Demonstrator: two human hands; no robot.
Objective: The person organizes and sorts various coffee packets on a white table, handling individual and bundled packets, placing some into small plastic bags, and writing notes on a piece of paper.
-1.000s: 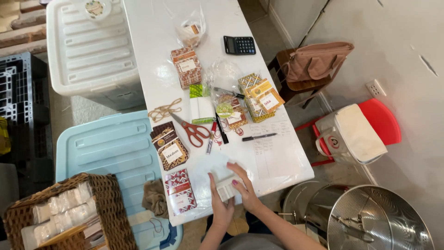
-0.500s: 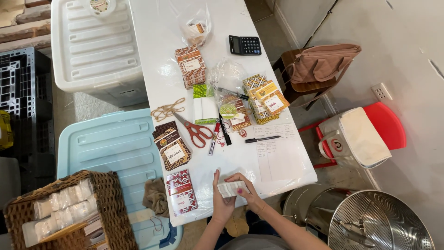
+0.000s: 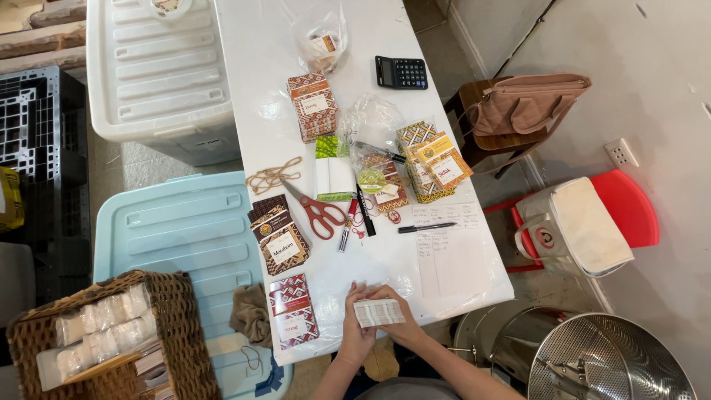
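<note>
Left hand [image 3: 356, 335] and right hand [image 3: 401, 326] grip a small white packet [image 3: 378, 312]

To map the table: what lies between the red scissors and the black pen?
In the head view, between red scissors and black pen lie two markers.

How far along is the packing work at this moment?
Done: patterned packets lie stacked on the white table, including a red patterned packet. In hand: left hand and right hand hold a small white wrapped bar. Left: white bars wait in the wicker basket.
</note>
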